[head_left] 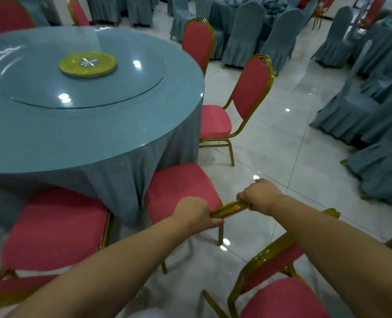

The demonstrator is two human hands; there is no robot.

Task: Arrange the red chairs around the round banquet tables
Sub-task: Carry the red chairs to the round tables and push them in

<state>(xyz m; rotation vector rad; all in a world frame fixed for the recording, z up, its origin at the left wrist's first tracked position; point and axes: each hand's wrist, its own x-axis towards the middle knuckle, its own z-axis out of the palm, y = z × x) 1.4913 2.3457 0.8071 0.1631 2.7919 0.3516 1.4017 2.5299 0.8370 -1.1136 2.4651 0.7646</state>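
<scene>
Both hands gripped the gold top rail (230, 208) of one red chair (181, 189). The left hand (195, 213) was curled round the rail's left end, and the right hand (259, 195) was curled round its right end. The rail showed between them (the backrest below it was foreshortened and mostly hidden). The seat of this chair pointed toward the round table (94, 134), with its front edge touching the hanging blue-grey tablecloth (130, 180).

A second red chair (55, 228) stood just beside it on the left, its seat also against the cloth. A third red chair (236, 106) stood farther round the table on the right, facing the table edge, and a fourth (198, 43) stood beyond it. Another red chair (280, 292) stood near the person at lower right, apart from the table.

A glass turntable (82, 88) with a yellow centre disc (88, 63) lay on the table top. Chairs in blue-grey covers (243, 35) stood in groups across the white tiled floor (282, 145).
</scene>
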